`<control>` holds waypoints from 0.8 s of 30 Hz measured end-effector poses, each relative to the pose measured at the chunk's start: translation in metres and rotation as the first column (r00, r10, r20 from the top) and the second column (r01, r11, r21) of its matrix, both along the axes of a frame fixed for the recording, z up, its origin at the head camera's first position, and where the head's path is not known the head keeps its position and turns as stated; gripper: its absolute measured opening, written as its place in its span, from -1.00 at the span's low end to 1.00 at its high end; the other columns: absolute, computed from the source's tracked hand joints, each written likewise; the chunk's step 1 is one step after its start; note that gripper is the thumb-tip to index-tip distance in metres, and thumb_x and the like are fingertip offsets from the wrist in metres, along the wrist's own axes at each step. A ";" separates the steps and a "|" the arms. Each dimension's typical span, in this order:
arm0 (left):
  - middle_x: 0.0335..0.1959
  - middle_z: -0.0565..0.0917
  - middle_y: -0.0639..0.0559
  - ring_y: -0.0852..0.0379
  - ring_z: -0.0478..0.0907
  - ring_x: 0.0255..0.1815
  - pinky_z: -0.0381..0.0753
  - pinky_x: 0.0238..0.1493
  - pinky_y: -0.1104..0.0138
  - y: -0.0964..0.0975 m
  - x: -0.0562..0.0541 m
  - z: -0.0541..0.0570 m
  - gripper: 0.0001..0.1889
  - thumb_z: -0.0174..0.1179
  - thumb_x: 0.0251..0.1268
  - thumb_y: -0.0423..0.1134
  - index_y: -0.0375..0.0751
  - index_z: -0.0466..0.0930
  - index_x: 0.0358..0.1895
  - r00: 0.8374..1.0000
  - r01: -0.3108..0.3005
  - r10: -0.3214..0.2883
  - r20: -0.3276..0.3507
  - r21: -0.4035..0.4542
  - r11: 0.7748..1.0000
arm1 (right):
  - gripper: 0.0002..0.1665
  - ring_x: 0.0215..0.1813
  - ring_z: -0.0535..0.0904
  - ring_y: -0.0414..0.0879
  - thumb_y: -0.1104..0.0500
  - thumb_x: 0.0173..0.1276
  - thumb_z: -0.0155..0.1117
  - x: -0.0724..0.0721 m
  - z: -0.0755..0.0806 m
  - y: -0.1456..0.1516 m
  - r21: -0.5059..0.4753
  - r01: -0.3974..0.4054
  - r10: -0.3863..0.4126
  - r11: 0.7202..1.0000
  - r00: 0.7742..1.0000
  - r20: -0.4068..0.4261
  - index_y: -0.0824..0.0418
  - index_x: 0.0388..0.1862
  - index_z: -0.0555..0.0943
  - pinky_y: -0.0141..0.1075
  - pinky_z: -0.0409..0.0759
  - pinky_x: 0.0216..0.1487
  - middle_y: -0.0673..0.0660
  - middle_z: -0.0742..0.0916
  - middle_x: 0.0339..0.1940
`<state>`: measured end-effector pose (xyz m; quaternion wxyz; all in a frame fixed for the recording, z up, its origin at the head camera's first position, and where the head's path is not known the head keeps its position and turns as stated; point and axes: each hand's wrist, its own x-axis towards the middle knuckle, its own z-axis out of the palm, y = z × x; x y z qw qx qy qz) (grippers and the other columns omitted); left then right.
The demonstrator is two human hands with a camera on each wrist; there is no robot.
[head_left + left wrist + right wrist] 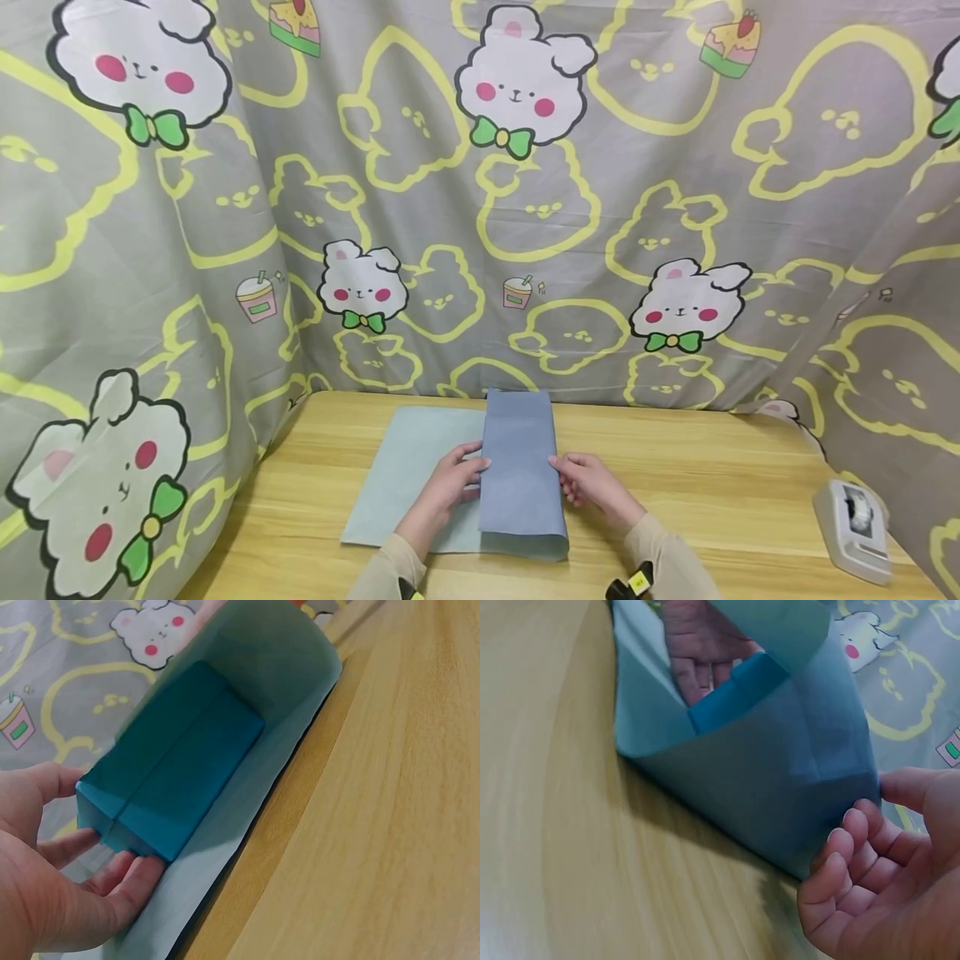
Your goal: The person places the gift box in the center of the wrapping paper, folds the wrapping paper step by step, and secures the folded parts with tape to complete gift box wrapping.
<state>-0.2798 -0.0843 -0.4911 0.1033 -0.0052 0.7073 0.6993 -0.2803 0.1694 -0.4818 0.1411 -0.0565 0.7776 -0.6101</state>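
Observation:
A sheet of wrapping paper [519,450], blue-grey outside and pale green inside, lies on the table with its right part folded up over a blue box [172,772]. From above the fold hides the box, but it shows inside the paper in both wrist views. At the fold's left edge, my left hand [450,479] holds the box, the thumb at the paper's edge and the fingers against the box's side. My right hand [594,483] grips the folded paper at its right side, thumb uppermost and fingers curled against the bend.
A grey-white tape dispenser [855,533] stands at the right end of the wooden table [675,458]. A grey curtain [555,208] printed with rabbits and yellow outlines hangs behind and along both sides. The paper's pale green part [423,467] lies flat to the left.

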 end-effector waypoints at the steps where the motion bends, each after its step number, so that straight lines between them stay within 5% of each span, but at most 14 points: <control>1: -0.08 0.61 -0.10 0.12 0.59 -0.23 0.68 -0.18 0.25 0.000 0.000 0.000 -0.35 0.23 0.25 -0.09 -0.25 0.33 0.38 1.000 -0.001 0.001 0.000 -0.002 1.000 | -0.54 -0.58 0.36 -0.20 -0.08 0.46 0.12 0.000 0.000 -0.001 -0.018 0.004 -0.003 1.000 1.000 0.011 0.17 -0.55 0.36 -0.40 0.39 -0.53 -0.02 0.45 -0.64; 14: 0.03 0.61 -0.17 0.11 0.60 -0.18 0.67 -0.13 0.21 -0.001 0.001 0.001 -0.37 0.15 0.32 -0.08 -0.26 0.30 0.40 1.000 0.012 -0.013 -0.015 -0.040 0.999 | -0.55 -0.61 0.36 -0.22 -0.08 0.36 0.26 -0.002 -0.007 -0.009 -0.077 0.132 -0.125 0.988 0.988 0.092 0.10 -0.59 0.35 -0.40 0.41 -0.55 -0.05 0.44 -0.69; 24: -0.01 0.61 -0.16 0.11 0.61 -0.17 0.68 -0.10 0.18 -0.002 -0.003 -0.001 -0.37 0.13 0.35 -0.08 -0.28 0.28 0.41 0.999 0.034 -0.034 -0.010 -0.049 0.998 | -0.55 -0.62 0.35 -0.24 -0.08 0.33 0.30 0.000 -0.007 -0.011 -0.105 0.153 -0.141 0.983 0.983 0.116 0.09 -0.58 0.34 -0.43 0.44 -0.56 -0.06 0.44 -0.70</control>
